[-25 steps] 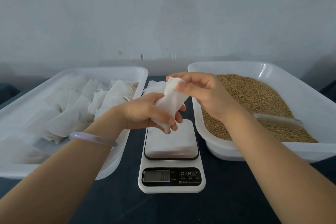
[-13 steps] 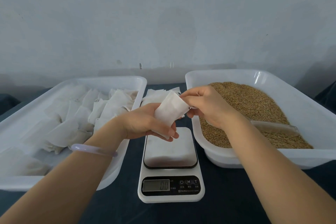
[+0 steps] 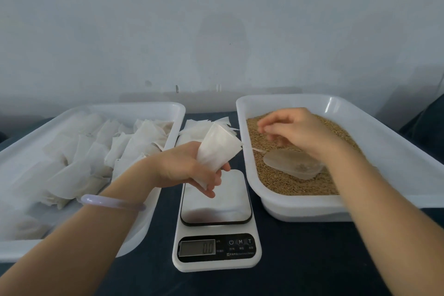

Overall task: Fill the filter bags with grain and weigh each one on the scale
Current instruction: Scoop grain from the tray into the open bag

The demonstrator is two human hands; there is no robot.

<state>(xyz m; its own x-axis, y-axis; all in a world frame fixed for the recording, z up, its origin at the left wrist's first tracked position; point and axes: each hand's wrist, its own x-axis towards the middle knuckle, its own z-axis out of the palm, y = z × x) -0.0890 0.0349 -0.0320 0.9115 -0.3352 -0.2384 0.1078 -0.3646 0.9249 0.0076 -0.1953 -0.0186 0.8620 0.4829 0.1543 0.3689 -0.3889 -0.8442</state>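
Grain [image 3: 286, 184] fills the right tray [image 3: 389, 132], with a clear scoop [image 3: 293, 166] lying on it just under the right hand [image 3: 295, 132], which hovers blurred, fingers loosely bent and holding nothing. The left hand [image 3: 189, 170] grips one white filter bag [image 3: 217, 149] by its lower end, mouth tilted up and to the right, above the far edge of the scale [image 3: 216, 223]. More white bags [image 3: 96, 151] lie heaped in the left tray [image 3: 134, 107], and flat bags [image 3: 197, 127] sit stacked on the dark counter [image 3: 312, 259] beyond the scale.
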